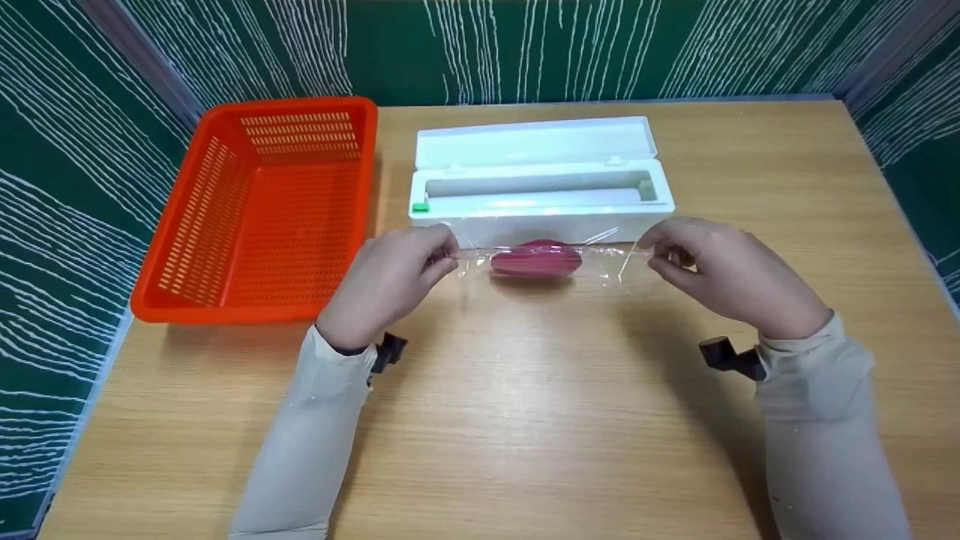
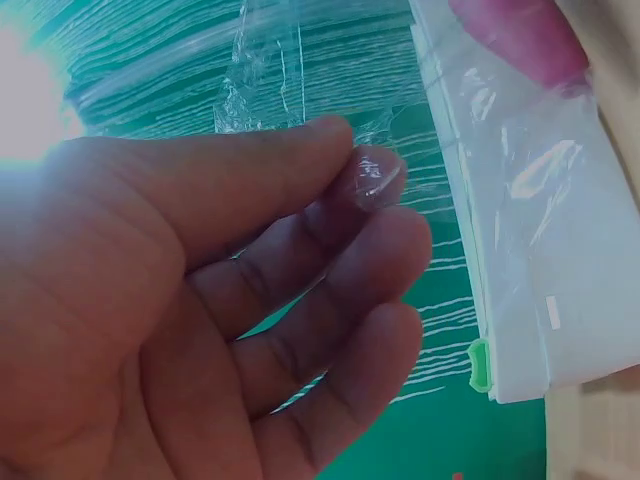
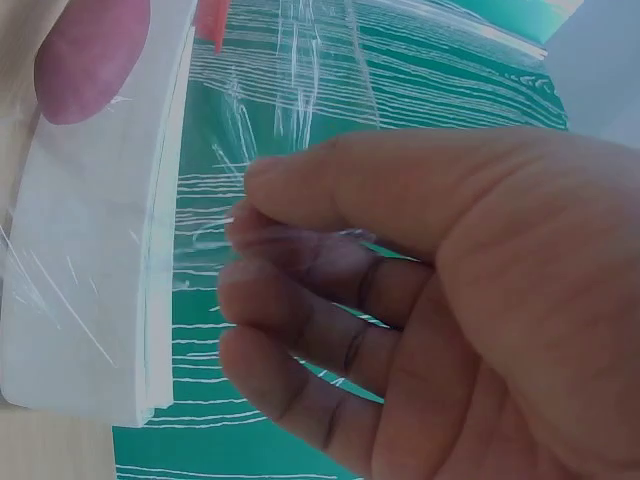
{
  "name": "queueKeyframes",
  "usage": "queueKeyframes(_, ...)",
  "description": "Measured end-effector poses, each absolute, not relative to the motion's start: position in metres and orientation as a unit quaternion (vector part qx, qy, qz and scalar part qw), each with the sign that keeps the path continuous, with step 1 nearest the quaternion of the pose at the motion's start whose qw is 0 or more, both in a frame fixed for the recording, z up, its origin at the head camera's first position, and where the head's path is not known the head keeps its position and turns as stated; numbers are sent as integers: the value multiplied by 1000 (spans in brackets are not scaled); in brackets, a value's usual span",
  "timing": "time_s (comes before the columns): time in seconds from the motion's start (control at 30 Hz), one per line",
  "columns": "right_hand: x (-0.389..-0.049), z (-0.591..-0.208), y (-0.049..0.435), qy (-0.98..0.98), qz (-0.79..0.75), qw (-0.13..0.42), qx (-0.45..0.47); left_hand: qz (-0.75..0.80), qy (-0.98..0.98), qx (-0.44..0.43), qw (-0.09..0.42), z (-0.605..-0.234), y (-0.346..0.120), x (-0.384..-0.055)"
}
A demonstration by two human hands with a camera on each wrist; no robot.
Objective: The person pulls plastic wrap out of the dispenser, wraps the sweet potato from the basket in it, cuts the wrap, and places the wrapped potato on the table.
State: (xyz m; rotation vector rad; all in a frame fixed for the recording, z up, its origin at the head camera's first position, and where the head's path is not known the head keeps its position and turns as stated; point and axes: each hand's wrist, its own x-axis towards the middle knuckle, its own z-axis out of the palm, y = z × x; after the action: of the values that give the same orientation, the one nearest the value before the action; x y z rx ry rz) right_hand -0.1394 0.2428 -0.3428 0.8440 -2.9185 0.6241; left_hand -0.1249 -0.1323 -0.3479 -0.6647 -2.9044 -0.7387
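Observation:
Between both hands a sheet of clear plastic wrap (image 1: 600, 262) is held taut over a smooth pinkish-red oblong thing (image 1: 536, 259), which sits on the table and shows through the film. My left hand (image 1: 386, 281) pinches one end of the wrap between thumb and index finger; the film clings to that fingertip in the left wrist view. The other end is pinched by my right hand (image 1: 731, 274), its remaining fingers loosely bent in the right wrist view. Just behind the pinkish-red thing stands a white wrap dispenser box (image 1: 540, 229), lid raised, a pale roll inside.
An orange perforated plastic basket (image 1: 345, 311) stands at the left, close beside my left hand. A green slider (image 1: 421, 208) sits at the left end of the dispenser's rim. Green panels with white streaks (image 1: 570, 52) border the wooden table (image 1: 525, 435).

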Motion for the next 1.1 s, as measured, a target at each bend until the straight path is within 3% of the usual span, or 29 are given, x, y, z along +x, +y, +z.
queueKeyframes(0.37,-154,-341,245,-947,212,32,238,-249,-952,-172,36,-350,-130,-134)
queueKeyframes(0.63,-160,-349,246,-938,223,92,249,-272,-948,-166,20,-353,-132,-139)
queueKeyframes(0.9,-163,-353,240,-949,247,58,187,-287,-948,-140,5,-358,-132,-143)
queueKeyframes(1.1,-167,-358,240,-952,244,64,172,-281,-952,-122,16,-368,-130,-152)
